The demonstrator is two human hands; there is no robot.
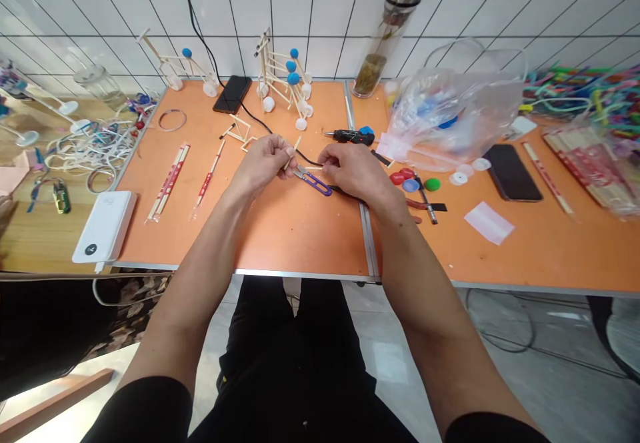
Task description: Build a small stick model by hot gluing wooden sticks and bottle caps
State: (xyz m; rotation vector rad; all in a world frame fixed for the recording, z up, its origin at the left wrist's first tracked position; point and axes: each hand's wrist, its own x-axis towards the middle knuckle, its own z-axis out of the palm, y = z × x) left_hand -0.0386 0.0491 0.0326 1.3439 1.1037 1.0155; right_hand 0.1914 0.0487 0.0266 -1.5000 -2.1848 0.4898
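Note:
My left hand (267, 163) pinches a short wooden stick (297, 144), whose pale end points up past the fingertips. Just to the right, my right hand (350, 171) is closed, with another short piece of wooden stick (315, 167) at its fingertips. A pair of purple-handled thread snips (317, 183) lies on the orange table between and below both hands. Behind my left hand is a small frame of joined sticks (241, 123). A black cable runs beneath my hands. The fingers of my right hand are partly hidden by its back.
Stick models with blue balls (292, 77) stand at the back beside a phone (233, 93). A glue gun-like black tool (350, 137), a plastic bag (450, 119) and a tall tea bottle (383, 43) are behind my right hand. Wrapped chopsticks (170, 181) and a power bank (105, 226) lie left.

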